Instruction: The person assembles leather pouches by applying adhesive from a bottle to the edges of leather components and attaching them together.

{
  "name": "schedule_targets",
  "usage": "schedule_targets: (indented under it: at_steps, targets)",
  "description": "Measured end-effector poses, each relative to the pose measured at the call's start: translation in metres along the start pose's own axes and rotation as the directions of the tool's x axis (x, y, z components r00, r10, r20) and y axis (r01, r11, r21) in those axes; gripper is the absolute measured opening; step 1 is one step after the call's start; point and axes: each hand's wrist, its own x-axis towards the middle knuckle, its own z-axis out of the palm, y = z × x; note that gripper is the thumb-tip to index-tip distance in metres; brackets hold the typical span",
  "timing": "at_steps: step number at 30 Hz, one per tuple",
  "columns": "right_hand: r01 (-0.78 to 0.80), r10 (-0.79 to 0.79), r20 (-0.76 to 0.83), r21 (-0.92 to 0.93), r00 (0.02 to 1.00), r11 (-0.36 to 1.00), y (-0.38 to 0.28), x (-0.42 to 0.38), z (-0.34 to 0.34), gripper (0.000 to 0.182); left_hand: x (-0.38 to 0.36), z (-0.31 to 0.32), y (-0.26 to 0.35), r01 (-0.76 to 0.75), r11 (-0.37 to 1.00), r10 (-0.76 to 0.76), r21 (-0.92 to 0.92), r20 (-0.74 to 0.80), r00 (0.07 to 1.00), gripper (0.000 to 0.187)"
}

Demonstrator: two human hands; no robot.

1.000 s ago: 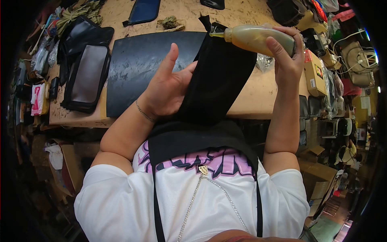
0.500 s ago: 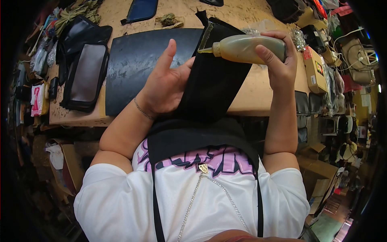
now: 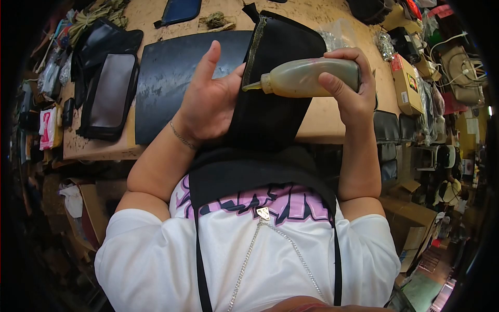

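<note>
My right hand is wrapped round a squeeze glue bottle, cloudy and yellowish, held on its side. Its thin nozzle points left and rests at the left edge of a black pouch, or very close to it. Along that edge, above the nozzle, runs a shiny yellowish strip of glue. My left hand supports the pouch from its left side, thumb raised and away from it, other fingers partly hidden behind it. A zipper end sticks out at the pouch's top left corner.
Behind my left hand a dark flat sheet lies on the worn workbench. Black cases lie at the left, a dark blue one at the back. Clear plastic bags and a small cardboard box are at the right.
The bottle has moved down and slightly left, its nozzle lower along the pouch edge. More of the glue strip shows above it. The pouch has turned its face more towards me.
</note>
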Motion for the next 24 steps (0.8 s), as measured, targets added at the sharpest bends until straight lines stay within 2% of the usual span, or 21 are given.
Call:
schedule_targets:
  at_steps: [11, 14, 20, 24]
  targets:
    - [0.009, -0.008, 0.065, -0.015, 0.998, 1.000, -0.005, -0.017, 0.004, 0.036, 0.002, 0.006, -0.003, -0.058, 0.998, 0.058, 0.000, -0.022, 0.998, 0.090]
    - [0.008, -0.001, 0.098, -0.065, 0.995, 0.998, -0.009, -0.021, 0.003, 0.037, 0.003, 0.003, -0.001, -0.081, 0.996, 0.083, 0.042, -0.065, 0.994, 0.089]
    - [0.016, -0.010, 0.121, -0.044, 0.993, 0.999, -0.011, -0.027, 0.007, 0.038, 0.004, -0.001, 0.003, -0.157, 0.986, 0.162, 0.049, -0.118, 0.980, 0.089]
    - [0.054, -0.038, 0.206, -0.075, 0.978, 0.996, -0.011, -0.031, 0.009, 0.040, 0.002, -0.004, 0.006, -0.204, 0.978, 0.209, 0.051, -0.131, 0.969, 0.089]
